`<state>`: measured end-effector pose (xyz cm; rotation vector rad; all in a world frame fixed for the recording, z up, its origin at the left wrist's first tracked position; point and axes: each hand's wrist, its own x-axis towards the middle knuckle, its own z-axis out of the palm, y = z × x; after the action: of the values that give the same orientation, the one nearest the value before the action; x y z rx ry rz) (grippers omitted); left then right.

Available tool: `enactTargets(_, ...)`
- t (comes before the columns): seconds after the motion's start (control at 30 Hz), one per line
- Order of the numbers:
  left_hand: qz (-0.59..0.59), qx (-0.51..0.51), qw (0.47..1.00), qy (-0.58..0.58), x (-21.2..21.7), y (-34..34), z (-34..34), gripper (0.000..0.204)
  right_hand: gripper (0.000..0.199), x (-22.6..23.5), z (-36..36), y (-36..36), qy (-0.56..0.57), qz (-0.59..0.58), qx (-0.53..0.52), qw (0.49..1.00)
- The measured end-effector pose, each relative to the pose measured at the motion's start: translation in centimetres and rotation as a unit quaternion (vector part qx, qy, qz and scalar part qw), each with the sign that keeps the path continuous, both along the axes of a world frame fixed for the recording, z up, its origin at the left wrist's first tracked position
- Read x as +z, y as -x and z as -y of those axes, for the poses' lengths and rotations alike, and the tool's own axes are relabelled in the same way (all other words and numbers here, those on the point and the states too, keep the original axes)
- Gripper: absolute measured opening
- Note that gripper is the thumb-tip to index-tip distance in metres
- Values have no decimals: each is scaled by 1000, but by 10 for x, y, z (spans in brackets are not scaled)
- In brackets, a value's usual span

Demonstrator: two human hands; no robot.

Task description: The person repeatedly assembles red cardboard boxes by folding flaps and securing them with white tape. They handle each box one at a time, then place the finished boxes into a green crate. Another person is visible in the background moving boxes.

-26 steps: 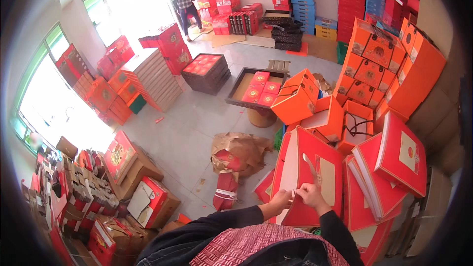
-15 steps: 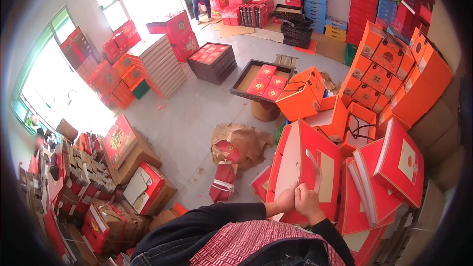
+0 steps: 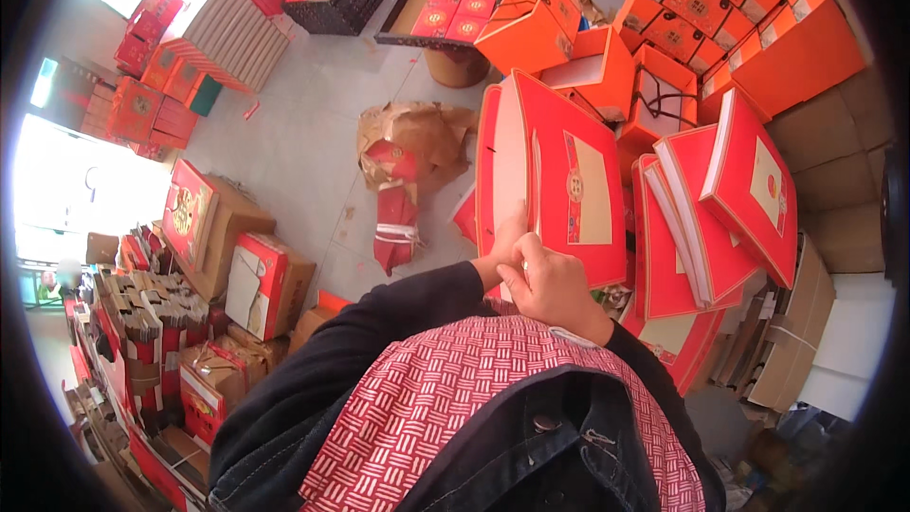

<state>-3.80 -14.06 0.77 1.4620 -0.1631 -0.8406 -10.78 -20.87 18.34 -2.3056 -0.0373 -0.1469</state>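
Right hand [image 3: 552, 283]: fingers curled closed; anything inside is hidden.
Left hand [image 3: 504, 245]: partly behind the right; cannot tell how far open.
Red box [image 3: 552, 182]: just beyond both hands, left of stacked red boxes [image 3: 722, 237].

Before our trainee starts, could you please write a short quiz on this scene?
1. True or false: the person's two hands are held wide apart.
2. How many small red boxes sit in the black tray?
3. Where does the crumpled brown paper lie: (A) in the tray, (B) on the floor, or (C) on the orange boxes?

Key: 1. False; the right hand and left hand are close together near the large red box. 2. Four. 3. B.
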Motion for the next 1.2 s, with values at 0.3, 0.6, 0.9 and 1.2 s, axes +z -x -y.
enactTargets(0.3, 113, 84, 986, -85, -57, -22, -21, 36, 20, 54, 24, -23, 185, 81, 93, 975)
enactTargets(0.6, 418, -183, 844, -283, 156, -90, -69, 36, 42, 78, 188, -96, 439, 124, 6, 890)
enactTargets(0.9, 451, -78, 803, -382, 123, -134, -187, 37, 21, 78, 180, -88, 100, 166, -37, 980)
enactTargets(1.2, 433, -108, 646, -619, 109, -215, -228, 23, 17, -73, 157, -9, 6, -215, -67, 974)
